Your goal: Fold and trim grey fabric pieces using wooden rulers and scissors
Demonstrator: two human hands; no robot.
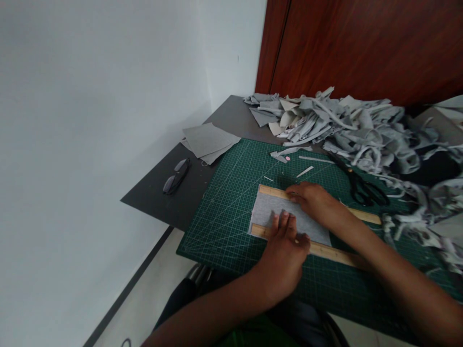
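Observation:
A grey piece of fabric (265, 210) lies flat on a green cutting mat (224, 207), with a wooden ruler along each of its long edges. My left hand (284, 255) rests over the near ruler (333, 253), fingers extended and apart, their tips on the fabric. At the far edge, the bent fingers of my right hand (314, 200) are closed on the far ruler (271, 191); its thumb is partly hidden. My right forearm crosses above both rulers and covers part of them. Black-handled scissors (361, 188) lie to the right of my right hand.
Behind the mat, a large heap of grey fabric scraps (325, 115) spreads along the right side. Stacked grey fabric pieces (210, 140) overlap the mat's left corner. Eyeglasses (176, 177) lie on the dark tabletop (152, 197) by the white wall. Small offcuts (305, 171) dot the mat.

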